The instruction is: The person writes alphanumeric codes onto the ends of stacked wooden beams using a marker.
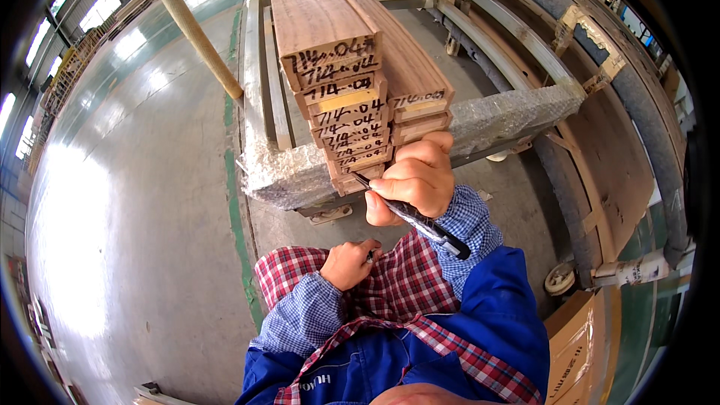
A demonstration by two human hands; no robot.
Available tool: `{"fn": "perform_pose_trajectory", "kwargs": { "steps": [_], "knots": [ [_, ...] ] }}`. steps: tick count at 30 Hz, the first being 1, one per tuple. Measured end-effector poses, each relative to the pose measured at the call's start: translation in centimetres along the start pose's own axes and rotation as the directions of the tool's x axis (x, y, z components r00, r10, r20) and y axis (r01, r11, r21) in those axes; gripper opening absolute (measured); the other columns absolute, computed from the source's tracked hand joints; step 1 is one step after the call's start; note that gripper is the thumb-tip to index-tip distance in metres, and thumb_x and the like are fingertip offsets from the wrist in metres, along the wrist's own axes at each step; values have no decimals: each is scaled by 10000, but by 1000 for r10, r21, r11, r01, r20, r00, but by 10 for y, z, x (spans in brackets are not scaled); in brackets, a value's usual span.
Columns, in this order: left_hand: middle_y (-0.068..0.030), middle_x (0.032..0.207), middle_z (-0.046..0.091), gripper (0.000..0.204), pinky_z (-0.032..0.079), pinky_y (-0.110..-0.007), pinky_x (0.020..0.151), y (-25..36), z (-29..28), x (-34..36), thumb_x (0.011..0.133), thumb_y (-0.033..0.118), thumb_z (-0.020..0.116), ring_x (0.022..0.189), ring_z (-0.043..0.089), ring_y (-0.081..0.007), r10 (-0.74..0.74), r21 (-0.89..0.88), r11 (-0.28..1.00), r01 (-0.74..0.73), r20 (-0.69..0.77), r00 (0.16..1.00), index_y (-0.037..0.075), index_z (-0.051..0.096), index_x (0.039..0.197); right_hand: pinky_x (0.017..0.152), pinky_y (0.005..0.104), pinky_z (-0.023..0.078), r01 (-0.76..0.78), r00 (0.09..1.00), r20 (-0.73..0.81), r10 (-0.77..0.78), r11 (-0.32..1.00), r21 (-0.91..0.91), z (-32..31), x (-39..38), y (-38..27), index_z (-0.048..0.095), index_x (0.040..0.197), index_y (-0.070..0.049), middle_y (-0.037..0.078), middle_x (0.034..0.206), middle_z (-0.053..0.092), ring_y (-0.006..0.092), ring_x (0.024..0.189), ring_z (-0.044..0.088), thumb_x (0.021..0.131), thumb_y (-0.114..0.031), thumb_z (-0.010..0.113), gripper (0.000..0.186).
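Observation:
My right hand [420, 176] grips a black marker pen [420, 221], its tip at the end face of a low board in the left pile. That stack of wooden boards [326, 7] has handwritten black marks on its end faces. A second, lower pile of boards [420, 79] lies against its right side, also marked on an end. My left hand [349, 264] rests closed over my knee, on the red checked apron [292, 266]. Something small and dark shows between its fingers, too little of it to name.
Beneath the boards is a metal frame cart, its front bar [289, 176] wrapped in bubble film. A tan pole [191, 26] slants at the left. Racks with padded rails [555, 172] curve along the right, and a cardboard box [574, 352] stands at lower right.

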State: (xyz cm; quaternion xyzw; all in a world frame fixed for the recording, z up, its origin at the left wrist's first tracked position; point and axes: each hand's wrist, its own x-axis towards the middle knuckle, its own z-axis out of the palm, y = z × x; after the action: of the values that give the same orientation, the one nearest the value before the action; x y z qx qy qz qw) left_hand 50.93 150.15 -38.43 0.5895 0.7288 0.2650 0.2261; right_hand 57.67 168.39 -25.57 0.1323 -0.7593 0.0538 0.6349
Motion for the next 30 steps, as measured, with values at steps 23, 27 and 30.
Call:
{"fn": "perform_pose_trajectory", "kwargs": {
  "steps": [23, 27, 30],
  "knots": [
    [-205, 807, 669, 166, 529, -469, 668, -1, 1, 0, 886, 190, 599, 749, 651, -399, 22, -13, 1000, -22, -25, 999, 84, 648, 1004, 701, 344, 373, -10, 1000, -30, 9, 999, -33, -2, 1, -1, 579, 816, -131, -57, 665, 555, 161, 643, 516, 644, -132, 680, 199],
    [-206, 806, 668, 171, 528, -470, 667, -2, 3, -1, 885, 192, 598, 749, 648, -403, 21, -17, 1000, -22, -31, 999, 87, 646, 1011, 693, 313, 358, -28, 998, -50, 28, 1000, 3, -3, 3, 0, 600, 757, -145, -81, 606, 527, 139, 618, 538, 602, -121, 699, 185],
    [-209, 806, 666, 178, 529, -472, 675, 0, 0, 0, 871, 173, 598, 754, 648, -404, 9, -11, 1000, -9, -17, 1000, 90, 643, 1022, 696, 311, 362, -53, 997, -56, 55, 998, 23, -9, 0, 2, 598, 754, -149, -82, 607, 528, 138, 630, 541, 594, -124, 708, 195]
  ]
}}
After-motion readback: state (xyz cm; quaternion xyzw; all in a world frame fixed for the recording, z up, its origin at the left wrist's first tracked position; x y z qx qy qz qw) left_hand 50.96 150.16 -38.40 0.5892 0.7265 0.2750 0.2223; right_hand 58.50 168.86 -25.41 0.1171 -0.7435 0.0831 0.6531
